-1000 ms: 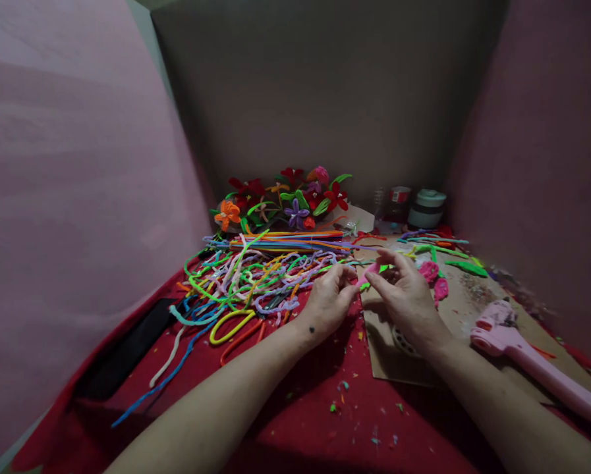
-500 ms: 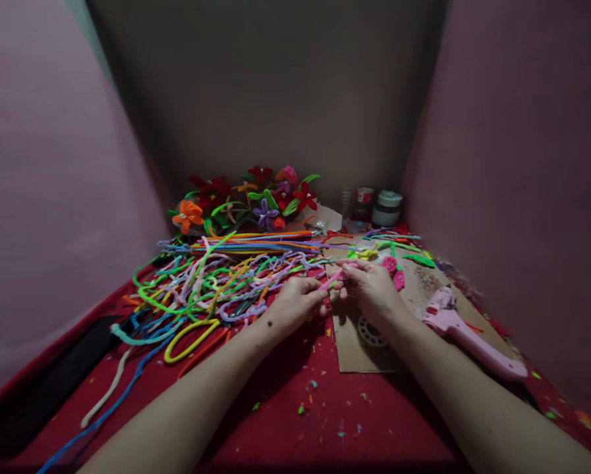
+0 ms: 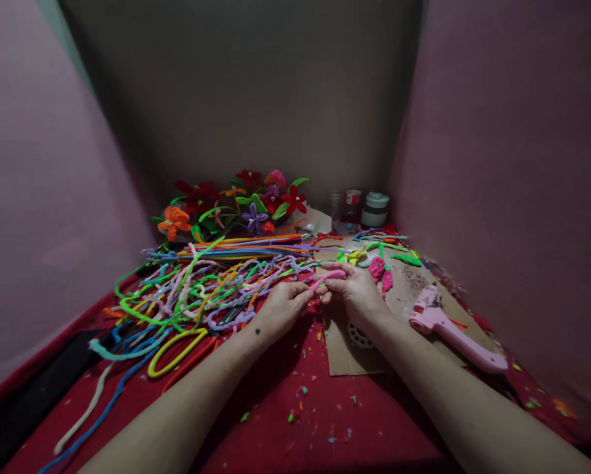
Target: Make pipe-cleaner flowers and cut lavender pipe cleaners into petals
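Pink fuzzy strip (image 3: pixel 327 278) is spanning the gap between both hands, above where the cardboard's (image 3: pixel 343 362) left edge is meeting the red cloth (image 3: pixel 265 405). Farthest left, loose coloured strands (image 3: pixel 196 289) are sprawling in a tangle up to the left hand (image 3: pixel 286 305); a stray loop could be catching a finger. The left hand is pinching the strip's left end between thumb and finger, so an uneven pull could be kinking the strip or slipping it free. The right hand (image 3: pixel 358 296) is gripping the other end, its fingers partly hiding it, and a twist there could be going unnoticed. Below that wrist, a pale ring with holes (image 3: pixel 357 338) is lying within easy knocking reach. Farthest right, a pink tool resembling a glue gun (image 3: pixel 436 320) is resting near the right forearm; if hot, which I cannot tell, it could be burning careless skin.
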### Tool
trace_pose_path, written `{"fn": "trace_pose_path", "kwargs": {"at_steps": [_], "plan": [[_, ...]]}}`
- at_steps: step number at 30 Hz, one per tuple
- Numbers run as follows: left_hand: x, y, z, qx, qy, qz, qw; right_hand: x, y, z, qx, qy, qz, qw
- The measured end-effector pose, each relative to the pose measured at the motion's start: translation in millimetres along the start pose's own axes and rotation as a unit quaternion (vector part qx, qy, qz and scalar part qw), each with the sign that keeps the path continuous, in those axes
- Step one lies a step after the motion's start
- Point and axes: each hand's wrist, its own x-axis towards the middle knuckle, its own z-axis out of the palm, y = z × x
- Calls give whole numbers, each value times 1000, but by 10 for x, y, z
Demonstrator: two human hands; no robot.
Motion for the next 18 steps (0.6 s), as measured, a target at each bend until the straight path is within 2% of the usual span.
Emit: {"fn": "trace_pose_path", "kwargs": {"at_steps": [4, 7, 9, 11, 13, 16, 18], "plan": [[33, -35, -48, 8, 28, 19, 999, -26, 36, 28, -31, 4, 8, 999], [110, -130, -122, 38, 77, 23, 996, -74, 64, 72, -134, -18, 25, 990], [177, -193, -169, 71, 86, 15, 994, -121, 82, 103, -224, -55, -24, 973], [245, -225, -197, 127, 70, 9, 989, -174, 107, 123, -321, -110, -130, 932], [313, -221, -201, 188, 61, 13, 980, -224, 138, 129, -413, -153, -228, 868], [423, -179, -181, 264, 70, 23, 962, -276, 180, 125, -516, -187, -295, 782], [504, -152, -162, 309, 71, 26, 948, -291, 197, 125, -550, -189, -310, 752]]}}
